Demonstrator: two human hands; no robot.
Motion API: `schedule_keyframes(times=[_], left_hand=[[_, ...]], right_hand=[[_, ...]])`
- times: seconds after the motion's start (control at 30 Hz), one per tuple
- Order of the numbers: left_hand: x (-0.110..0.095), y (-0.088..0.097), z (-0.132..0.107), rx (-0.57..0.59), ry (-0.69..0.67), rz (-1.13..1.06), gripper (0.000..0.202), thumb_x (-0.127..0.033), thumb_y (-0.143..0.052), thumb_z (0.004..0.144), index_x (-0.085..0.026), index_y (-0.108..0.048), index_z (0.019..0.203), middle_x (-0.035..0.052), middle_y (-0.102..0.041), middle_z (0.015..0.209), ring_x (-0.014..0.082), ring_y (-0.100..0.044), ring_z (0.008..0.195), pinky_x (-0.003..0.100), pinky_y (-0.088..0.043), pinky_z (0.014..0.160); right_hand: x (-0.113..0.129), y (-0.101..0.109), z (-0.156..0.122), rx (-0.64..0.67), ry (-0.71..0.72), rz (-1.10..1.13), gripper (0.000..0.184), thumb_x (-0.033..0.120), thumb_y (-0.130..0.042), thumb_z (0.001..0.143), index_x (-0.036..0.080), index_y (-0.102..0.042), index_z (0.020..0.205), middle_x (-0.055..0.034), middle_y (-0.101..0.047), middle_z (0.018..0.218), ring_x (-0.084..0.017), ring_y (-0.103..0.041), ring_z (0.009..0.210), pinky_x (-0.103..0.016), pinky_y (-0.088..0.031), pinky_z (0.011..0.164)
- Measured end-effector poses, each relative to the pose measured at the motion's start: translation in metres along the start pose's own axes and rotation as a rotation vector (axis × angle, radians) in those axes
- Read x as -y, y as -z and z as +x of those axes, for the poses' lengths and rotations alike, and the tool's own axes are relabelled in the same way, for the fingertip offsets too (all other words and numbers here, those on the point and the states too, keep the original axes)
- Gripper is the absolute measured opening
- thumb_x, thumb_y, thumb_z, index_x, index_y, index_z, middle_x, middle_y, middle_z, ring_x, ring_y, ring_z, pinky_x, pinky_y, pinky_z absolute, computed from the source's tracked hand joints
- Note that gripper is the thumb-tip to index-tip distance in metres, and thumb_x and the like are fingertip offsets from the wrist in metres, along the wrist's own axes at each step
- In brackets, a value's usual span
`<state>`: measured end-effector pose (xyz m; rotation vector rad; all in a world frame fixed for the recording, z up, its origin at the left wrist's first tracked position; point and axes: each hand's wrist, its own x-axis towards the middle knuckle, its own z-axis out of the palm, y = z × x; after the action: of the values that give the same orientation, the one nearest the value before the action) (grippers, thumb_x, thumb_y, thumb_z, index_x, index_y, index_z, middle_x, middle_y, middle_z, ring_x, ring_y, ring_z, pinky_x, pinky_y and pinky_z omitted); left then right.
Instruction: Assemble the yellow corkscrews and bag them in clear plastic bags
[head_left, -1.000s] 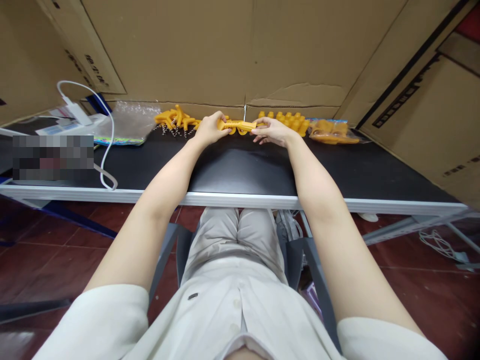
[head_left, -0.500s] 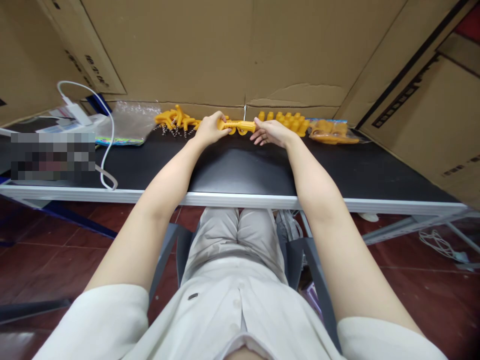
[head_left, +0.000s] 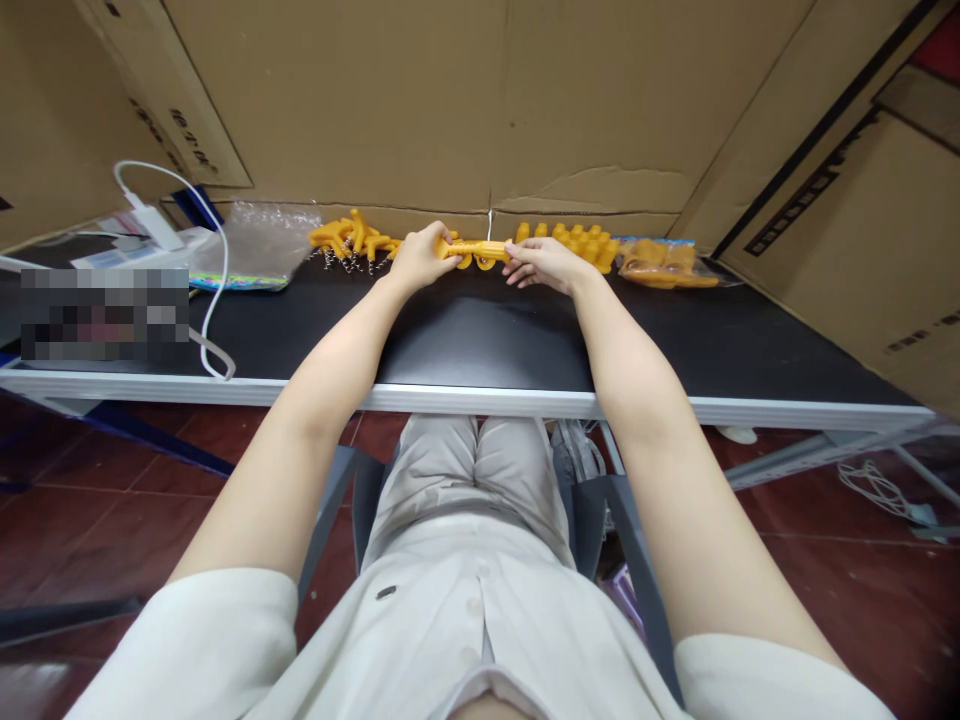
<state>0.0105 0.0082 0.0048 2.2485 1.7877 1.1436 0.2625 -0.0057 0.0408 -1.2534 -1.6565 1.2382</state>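
My left hand (head_left: 420, 257) is closed around the left end of a long yellow plastic part (head_left: 478, 249) held just above the black table (head_left: 465, 340). My right hand (head_left: 544, 264) pinches the part's right end with thumb and fingers. Under the part lie a few yellow ring-shaped pieces (head_left: 480, 263). A heap of curved yellow pieces with small metal springs (head_left: 352, 240) lies left of my left hand. A cluster of upright yellow caps (head_left: 577, 241) stands right behind my right hand.
A clear plastic bag (head_left: 259, 245) and a white charger with cable (head_left: 161, 230) lie at the left. A bag of yellow parts (head_left: 664, 263) sits at the right. Cardboard sheets (head_left: 480, 100) wall in the table's back and sides.
My right hand has shifted slightly left along the yellow part, closing over its end. My left hand stays in place.
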Motion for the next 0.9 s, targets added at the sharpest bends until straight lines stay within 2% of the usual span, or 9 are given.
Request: schedule_keyframes(times=[0.1,0.2,0.27,0.37,0.47,0.67,0.77,0.83,0.9], left_hand=[[0.001,-0.001,0.001,0.005,-0.006,0.003,0.034,-0.032,-0.082,0.085,-0.023,-0.07,0.115,0.0098,-0.079,0.11,0.036,-0.074,0.122,0.047,-0.054,0.114],[0.004,-0.002,0.002,-0.01,-0.024,-0.01,0.031,-0.031,-0.082,0.084,-0.023,-0.071,0.112,0.0092,-0.079,0.107,0.0344,-0.075,0.116,0.044,-0.055,0.11],[0.006,-0.003,0.003,-0.013,-0.023,-0.007,0.03,-0.032,-0.082,0.084,-0.023,-0.071,0.111,0.0095,-0.079,0.106,0.0346,-0.075,0.115,0.044,-0.055,0.11],[0.01,-0.005,0.005,-0.01,-0.03,-0.003,0.032,-0.035,-0.083,0.085,-0.023,-0.071,0.112,0.0098,-0.079,0.105,0.0355,-0.075,0.117,0.045,-0.055,0.112],[0.011,-0.005,0.005,-0.005,-0.042,0.004,0.035,-0.037,-0.083,0.086,-0.022,-0.071,0.115,0.0098,-0.08,0.107,0.0361,-0.074,0.121,0.045,-0.054,0.114],[0.002,-0.001,0.0,0.005,-0.05,-0.009,0.034,-0.034,-0.084,0.084,-0.023,-0.071,0.114,0.0085,-0.079,0.111,0.035,-0.076,0.117,0.048,-0.054,0.114],[-0.004,0.001,-0.002,0.009,-0.024,-0.032,0.033,-0.034,-0.084,0.083,-0.023,-0.072,0.112,0.0097,-0.079,0.108,0.0363,-0.076,0.116,0.049,-0.055,0.113],[-0.004,0.001,-0.003,-0.006,-0.034,-0.053,0.035,-0.035,-0.084,0.082,-0.023,-0.072,0.112,0.0087,-0.078,0.104,0.0362,-0.076,0.115,0.05,-0.055,0.112],[-0.002,0.0,-0.002,-0.022,-0.053,-0.07,0.036,-0.035,-0.084,0.081,-0.024,-0.072,0.113,0.0077,-0.077,0.102,0.0355,-0.075,0.115,0.049,-0.056,0.111]], right_hand=[[0.001,-0.002,0.001,-0.012,-0.02,-0.019,0.045,0.061,-0.075,0.102,0.019,-0.063,0.09,-0.0049,-0.073,0.071,-0.014,-0.07,0.059,-0.02,-0.054,0.055],[0.0,-0.003,0.001,-0.013,-0.055,-0.037,0.051,0.067,-0.07,0.103,0.019,-0.064,0.089,-0.0059,-0.072,0.068,-0.015,-0.069,0.056,-0.021,-0.052,0.051],[0.0,-0.002,0.001,-0.008,-0.047,-0.03,0.046,0.063,-0.071,0.105,0.019,-0.065,0.092,-0.0065,-0.075,0.075,-0.015,-0.071,0.059,-0.021,-0.053,0.051],[-0.003,0.001,0.002,-0.001,0.014,0.013,0.026,0.039,-0.082,0.103,0.02,-0.065,0.105,-0.0043,-0.081,0.091,-0.014,-0.076,0.066,-0.02,-0.058,0.057],[-0.006,0.004,0.005,-0.006,0.046,0.026,0.024,0.027,-0.086,0.1,0.019,-0.065,0.107,-0.0031,-0.081,0.093,-0.011,-0.075,0.067,-0.019,-0.058,0.059],[-0.005,0.002,0.008,0.018,-0.014,-0.038,0.059,0.077,-0.069,0.099,0.018,-0.069,0.1,-0.0064,-0.075,0.068,-0.016,-0.071,0.057,-0.023,-0.056,0.054],[-0.004,0.001,0.006,0.005,-0.039,-0.065,0.069,0.086,-0.064,0.095,0.018,-0.071,0.104,-0.0077,-0.075,0.067,-0.02,-0.072,0.056,-0.027,-0.059,0.055],[-0.004,0.002,0.005,0.006,-0.028,-0.05,0.063,0.08,-0.071,0.096,0.018,-0.07,0.106,-0.0089,-0.079,0.077,-0.019,-0.074,0.059,-0.027,-0.06,0.056],[-0.006,0.005,0.005,0.018,0.01,-0.002,0.047,0.06,-0.084,0.097,0.019,-0.07,0.112,-0.0088,-0.082,0.095,-0.017,-0.078,0.066,-0.025,-0.061,0.059]])
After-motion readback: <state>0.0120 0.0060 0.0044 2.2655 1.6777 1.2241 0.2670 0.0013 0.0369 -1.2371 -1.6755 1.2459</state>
